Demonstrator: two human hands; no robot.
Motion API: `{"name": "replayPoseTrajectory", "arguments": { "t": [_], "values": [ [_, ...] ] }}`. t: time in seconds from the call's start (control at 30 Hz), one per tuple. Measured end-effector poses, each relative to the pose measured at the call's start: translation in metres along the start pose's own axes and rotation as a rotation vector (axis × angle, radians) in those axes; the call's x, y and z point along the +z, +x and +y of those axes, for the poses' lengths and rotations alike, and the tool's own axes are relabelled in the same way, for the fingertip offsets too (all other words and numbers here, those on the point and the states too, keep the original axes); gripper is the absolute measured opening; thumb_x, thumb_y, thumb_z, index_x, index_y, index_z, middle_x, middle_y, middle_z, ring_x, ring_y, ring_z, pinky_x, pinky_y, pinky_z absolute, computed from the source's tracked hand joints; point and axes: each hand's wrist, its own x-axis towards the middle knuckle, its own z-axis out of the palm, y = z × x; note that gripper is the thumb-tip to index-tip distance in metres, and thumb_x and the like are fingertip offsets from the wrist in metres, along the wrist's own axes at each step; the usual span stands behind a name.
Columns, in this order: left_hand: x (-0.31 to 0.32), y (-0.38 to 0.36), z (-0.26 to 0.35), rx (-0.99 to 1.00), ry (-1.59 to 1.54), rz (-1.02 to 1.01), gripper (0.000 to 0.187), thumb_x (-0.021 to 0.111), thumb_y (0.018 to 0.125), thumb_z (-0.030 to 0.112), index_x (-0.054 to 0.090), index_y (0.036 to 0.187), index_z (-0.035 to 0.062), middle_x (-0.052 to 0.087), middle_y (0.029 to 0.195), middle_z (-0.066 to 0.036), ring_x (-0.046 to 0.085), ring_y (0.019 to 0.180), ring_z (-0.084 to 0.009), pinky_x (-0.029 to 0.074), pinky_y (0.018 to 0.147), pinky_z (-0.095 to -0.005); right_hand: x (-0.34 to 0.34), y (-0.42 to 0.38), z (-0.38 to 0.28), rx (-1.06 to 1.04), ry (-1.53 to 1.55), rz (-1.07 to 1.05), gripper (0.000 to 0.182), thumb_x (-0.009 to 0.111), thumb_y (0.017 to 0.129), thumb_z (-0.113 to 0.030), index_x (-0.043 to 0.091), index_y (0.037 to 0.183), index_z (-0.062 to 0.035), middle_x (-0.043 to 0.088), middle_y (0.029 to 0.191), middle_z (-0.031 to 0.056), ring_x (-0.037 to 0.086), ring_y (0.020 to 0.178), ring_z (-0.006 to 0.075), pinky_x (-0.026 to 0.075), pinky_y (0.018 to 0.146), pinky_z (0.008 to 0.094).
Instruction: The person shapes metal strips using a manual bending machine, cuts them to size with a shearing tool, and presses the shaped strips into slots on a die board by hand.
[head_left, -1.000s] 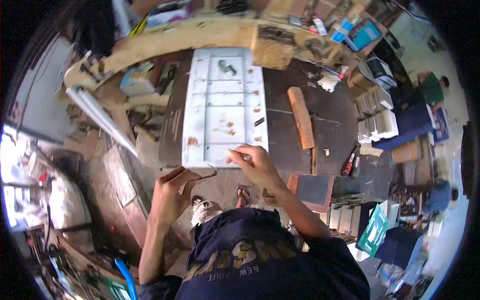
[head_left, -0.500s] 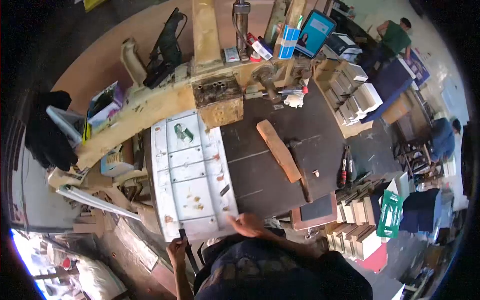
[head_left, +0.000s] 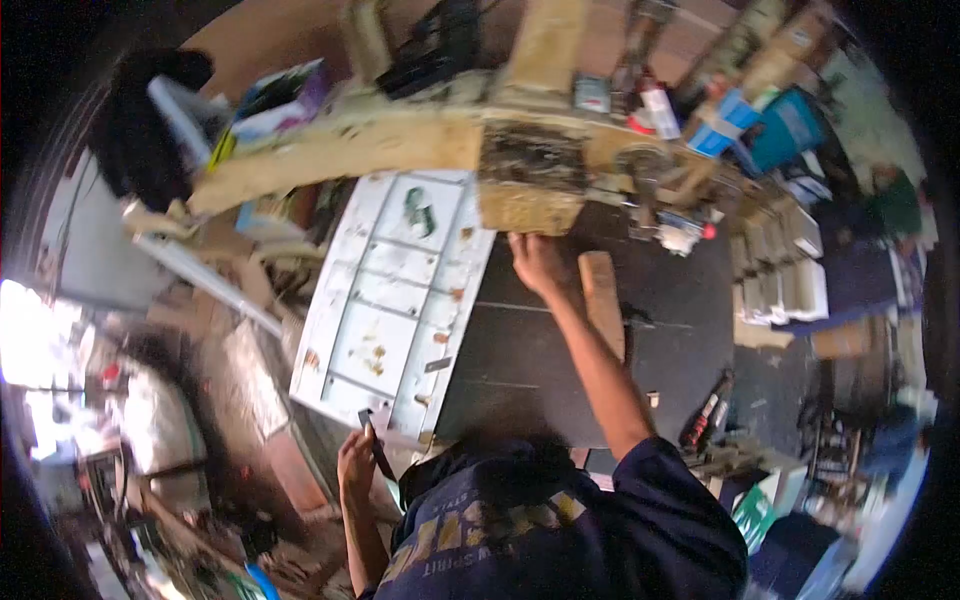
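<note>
My left hand (head_left: 356, 462) is closed around a dark, flat strip (head_left: 381, 455), just off the near corner of a white panel (head_left: 398, 262). What kind of tool or strap the strip is, I cannot tell. My right hand (head_left: 538, 264) reaches far forward, fingers stretched out, with the fingertips right at the lower edge of a worn wooden block (head_left: 530, 208). Beside that forearm a flat piece of wood (head_left: 602, 300) lies on the dark tabletop (head_left: 500, 345); the arm overlaps part of it. Brown stains and a green mark show on the panel.
Across the back runs a wooden beam (head_left: 340, 150). At the right edge of the table are red-and-black tools (head_left: 708, 410) and stacked white pieces (head_left: 800, 265). A white sack (head_left: 160, 415) stands on the floor at left. A person in green (head_left: 893, 200) is farther off.
My right hand has gone from the panel's near edge forward to the wooden block. My left hand keeps the dark strip near the panel's corner. The whole view has turned and shifted.
</note>
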Motion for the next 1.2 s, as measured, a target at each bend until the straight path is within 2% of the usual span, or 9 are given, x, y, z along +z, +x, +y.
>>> {"name": "replayPoseTrajectory", "arguments": {
  "t": [0.17, 0.43, 0.6, 0.67, 0.8, 0.87, 0.97, 1.1, 1.2],
  "values": [
    [-0.047, 0.039, -0.046, 0.031, -0.201, 0.138, 0.021, 0.063, 0.098, 0.022, 0.065, 0.100, 0.0020, 0.061, 0.083, -0.001, 0.056, 0.072, -0.0129, 0.043, 0.065, -0.0258, 0.016, 0.066, 0.037, -0.052, -0.107, -0.042, 0.053, 0.042, 0.101, -0.047, 0.047, 0.129, -0.0010, 0.056, 0.111, 0.0237, 0.055, 0.097, 0.0404, 0.043, 0.083, 0.0510],
    [-0.072, 0.088, 0.003, 0.219, -0.014, 0.394, 0.012, 0.074, 0.089, 0.013, 0.065, 0.082, 0.0078, 0.061, 0.077, 0.001, 0.056, 0.071, -0.0099, 0.045, 0.068, -0.0252, 0.031, 0.119, 0.054, -0.143, -0.054, -0.132, 0.071, 0.046, 0.097, -0.057, 0.044, 0.140, -0.0008, 0.046, 0.138, 0.0231, 0.044, 0.126, 0.0397, 0.034, 0.104, 0.0485],
    [-0.046, 0.091, 0.051, 0.181, 0.393, 0.512, 0.031, 0.080, 0.081, 0.030, 0.071, 0.085, 0.0015, 0.059, 0.073, 0.004, 0.049, 0.065, -0.0068, 0.037, 0.060, -0.0246, 0.025, 0.046, 0.056, 0.025, -0.054, -0.167, 0.092, 0.041, 0.094, -0.069, 0.032, 0.148, 0.0048, 0.035, 0.151, 0.0299, 0.033, 0.140, 0.0437, 0.025, 0.116, 0.0499],
    [-0.084, 0.124, 0.046, 0.356, 0.236, 0.293, 0.033, 0.076, 0.085, 0.032, 0.072, 0.091, 0.0000, 0.056, 0.070, 0.004, 0.047, 0.064, -0.0060, 0.038, 0.057, -0.0248, 0.016, 0.004, 0.056, -0.039, -0.070, -0.032, 0.091, 0.045, 0.094, -0.066, 0.033, 0.146, 0.0064, 0.038, 0.146, 0.0340, 0.036, 0.137, 0.0456, 0.030, 0.112, 0.0515],
    [-0.067, 0.164, 0.101, 0.149, 0.662, 0.436, 0.034, 0.078, 0.084, 0.033, 0.070, 0.094, 0.0019, 0.064, 0.072, -0.001, 0.057, 0.063, -0.0100, 0.044, 0.057, -0.0277, -0.012, -0.089, 0.035, 0.209, -0.191, -0.174, 0.081, 0.046, 0.097, -0.059, 0.034, 0.146, 0.0047, 0.048, 0.137, 0.0306, 0.047, 0.126, 0.0438, 0.039, 0.105, 0.0507],
    [-0.061, 0.178, 0.107, 0.239, 0.638, 0.288, 0.028, 0.077, 0.083, 0.029, 0.066, 0.082, 0.0031, 0.063, 0.072, 0.001, 0.055, 0.062, -0.0098, 0.044, 0.058, -0.0276, -0.018, -0.131, 0.039, 0.380, -0.429, -0.180, 0.085, 0.041, 0.097, -0.063, 0.033, 0.146, 0.0053, 0.047, 0.140, 0.0283, 0.046, 0.129, 0.0409, 0.039, 0.105, 0.0507],
    [-0.034, 0.171, 0.110, 0.269, 0.473, 0.096, 0.024, 0.077, 0.082, 0.019, 0.067, 0.086, -0.0020, 0.063, 0.073, 0.001, 0.055, 0.067, -0.0087, 0.045, 0.063, -0.0256, -0.019, -0.169, 0.067, 0.439, -0.565, -0.132, 0.090, 0.049, 0.096, -0.058, 0.015, 0.150, 0.0071, 0.037, 0.142, 0.0352, 0.036, 0.131, 0.0508, 0.036, 0.106, 0.0541],
    [-0.007, 0.142, 0.093, 0.684, 0.711, 0.547, 0.016, 0.075, 0.085, 0.010, 0.075, 0.097, -0.0010, 0.075, 0.083, -0.011, 0.066, 0.063, -0.0165, 0.052, 0.059, -0.0324, -0.018, -0.150, 0.003, 0.161, -0.386, -0.138, 0.069, 0.061, 0.094, -0.043, 0.042, 0.140, 0.0043, 0.049, 0.138, 0.0273, 0.048, 0.127, 0.0410, 0.040, 0.103, 0.0493],
    [0.024, 0.087, 0.068, 0.658, 0.627, 0.656, 0.015, 0.073, 0.084, 0.004, 0.076, 0.098, -0.0006, 0.073, 0.079, -0.010, 0.067, 0.061, -0.0181, 0.053, 0.055, -0.0311, 0.008, -0.138, -0.056, 0.043, -0.055, -0.316, 0.033, 0.067, 0.092, -0.022, 0.064, 0.118, -0.0009, 0.067, 0.115, 0.0168, 0.064, 0.106, 0.0294, 0.049, 0.087, 0.0399]
  ]
}}
